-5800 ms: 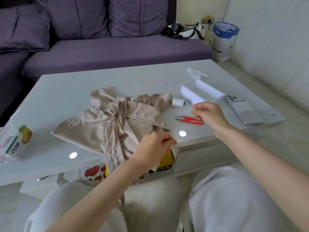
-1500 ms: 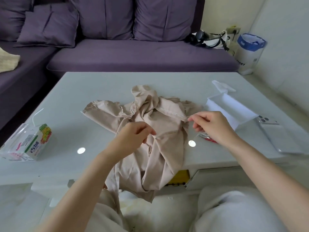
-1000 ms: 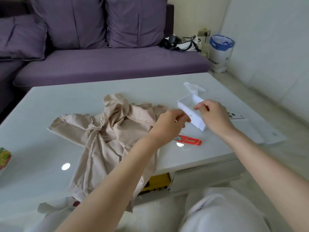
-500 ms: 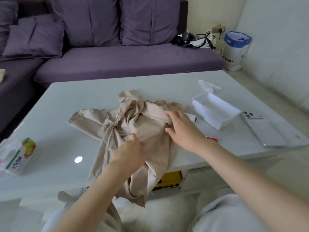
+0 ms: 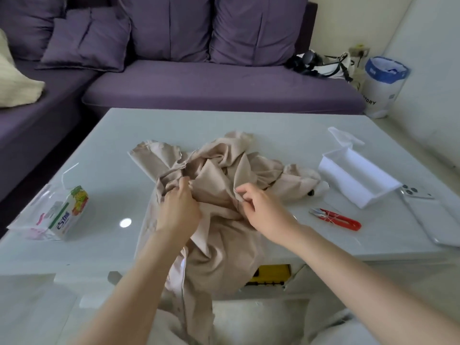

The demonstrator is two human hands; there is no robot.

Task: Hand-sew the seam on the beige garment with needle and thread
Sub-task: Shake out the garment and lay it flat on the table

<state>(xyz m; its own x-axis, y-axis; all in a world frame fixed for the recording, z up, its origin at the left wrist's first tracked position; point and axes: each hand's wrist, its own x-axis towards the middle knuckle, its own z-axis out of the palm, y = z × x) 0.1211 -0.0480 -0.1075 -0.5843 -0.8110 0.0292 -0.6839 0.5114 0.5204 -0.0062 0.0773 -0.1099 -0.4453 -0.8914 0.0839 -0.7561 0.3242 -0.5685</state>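
The beige garment (image 5: 219, 245) lies crumpled on the white table (image 5: 104, 245) and hangs over its near edge. My left hand (image 5: 178, 210) grips a fold of the cloth near the garment's middle. My right hand (image 5: 263, 210) pinches another fold just to the right of it. A white thread spool (image 5: 321, 189) peeks out from under the cloth's right end. Red thread snips (image 5: 336, 219) lie on the table right of my right hand. I cannot make out the needle or the thread.
An open white box (image 5: 358, 180) with its lid stands at the right, a silver phone (image 5: 433, 215) beside it. A small carton in a clear bag (image 5: 62, 212) sits at the left. A purple sofa (image 5: 219, 85) runs behind the table.
Both hands have closed on folds of the garment, bunching it up near its middle. The right hand was lying flat on the cloth half a second ago.
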